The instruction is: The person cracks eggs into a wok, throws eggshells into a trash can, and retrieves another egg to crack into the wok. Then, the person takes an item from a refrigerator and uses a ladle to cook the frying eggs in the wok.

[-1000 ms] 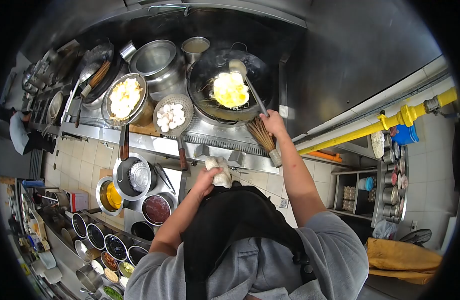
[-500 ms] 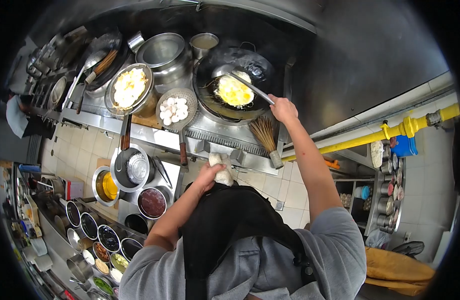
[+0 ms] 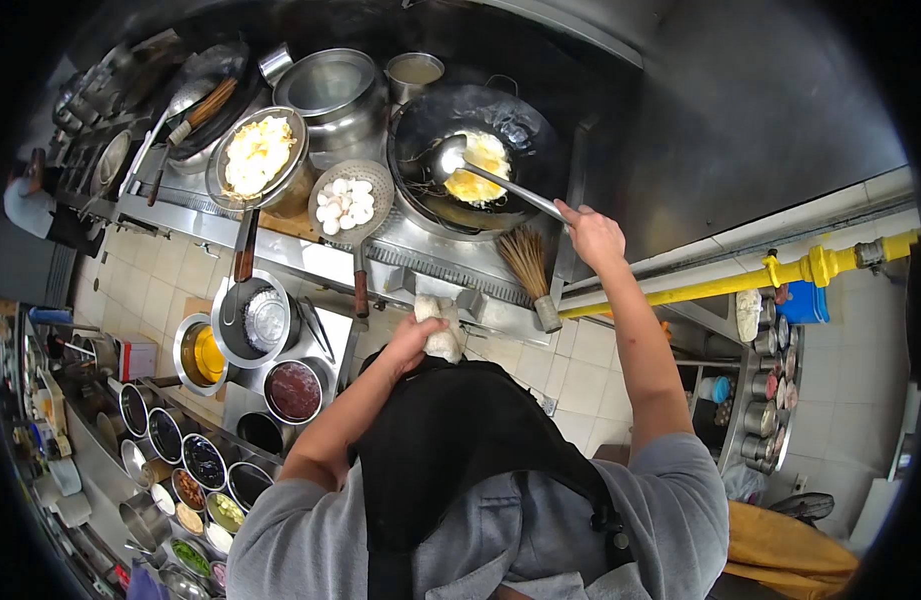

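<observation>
My right hand (image 3: pixel 596 238) is closed around the handle of a metal wok ladle (image 3: pixel 511 186). The ladle's round bowl rests over the left side of yellow and white eggs (image 3: pixel 487 158) frying in a dark wok (image 3: pixel 526 120). In front of my apron, my left hand (image 3: pixel 411 340) grips a folded whitish cloth (image 3: pixel 439 335). Left of the wok, a perforated skimmer (image 3: pixel 369 170) holds several white pieces, perhaps mushrooms. Cooked egg (image 3: pixel 260 155) fills a wire strainer (image 3: pixel 217 172) set over a pot.
A bamboo brush (image 3: pixel 529 270) leans at the stove's front edge. Behind the skimmer stands a large steel pot (image 3: pixel 346 118). A yellow pipe (image 3: pixel 701 287) runs along the right wall. Several sauce and ingredient containers (image 3: pixel 203 462) line the left counter. Another person (image 3: pixel 31 208) stands far left.
The ladle bowl has turned over and now covers part of the eggs' left side. My right hand has shifted slightly right and down. The left hand still holds the cloth.
</observation>
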`<action>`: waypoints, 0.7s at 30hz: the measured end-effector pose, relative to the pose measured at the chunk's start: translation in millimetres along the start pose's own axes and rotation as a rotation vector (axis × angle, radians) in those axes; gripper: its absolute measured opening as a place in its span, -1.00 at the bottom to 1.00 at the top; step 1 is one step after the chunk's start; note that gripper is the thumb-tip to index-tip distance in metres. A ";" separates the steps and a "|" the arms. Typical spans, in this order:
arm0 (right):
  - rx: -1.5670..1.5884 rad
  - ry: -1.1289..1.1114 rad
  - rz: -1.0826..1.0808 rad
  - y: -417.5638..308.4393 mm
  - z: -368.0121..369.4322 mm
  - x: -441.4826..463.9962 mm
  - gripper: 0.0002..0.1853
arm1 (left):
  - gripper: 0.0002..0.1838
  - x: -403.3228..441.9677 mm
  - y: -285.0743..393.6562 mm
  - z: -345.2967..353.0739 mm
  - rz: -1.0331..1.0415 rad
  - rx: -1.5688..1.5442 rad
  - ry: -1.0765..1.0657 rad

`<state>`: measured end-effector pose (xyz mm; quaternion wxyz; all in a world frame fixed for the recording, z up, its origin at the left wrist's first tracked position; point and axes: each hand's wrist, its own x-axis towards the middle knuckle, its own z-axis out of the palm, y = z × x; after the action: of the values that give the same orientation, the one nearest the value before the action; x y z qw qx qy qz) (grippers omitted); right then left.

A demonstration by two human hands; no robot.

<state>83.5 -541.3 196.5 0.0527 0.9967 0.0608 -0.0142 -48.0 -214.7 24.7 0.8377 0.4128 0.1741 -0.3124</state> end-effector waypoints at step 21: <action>-0.239 0.038 -0.134 31.7 -10.4 -13.7 -0.30 | -0.55 3.2 -9.8 -1.0 -0.010 0.024 -0.038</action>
<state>74.1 -573.1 210.6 0.1690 0.9771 0.1293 0.0083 -52.1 -219.7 16.7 0.8343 0.4158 0.1565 -0.3265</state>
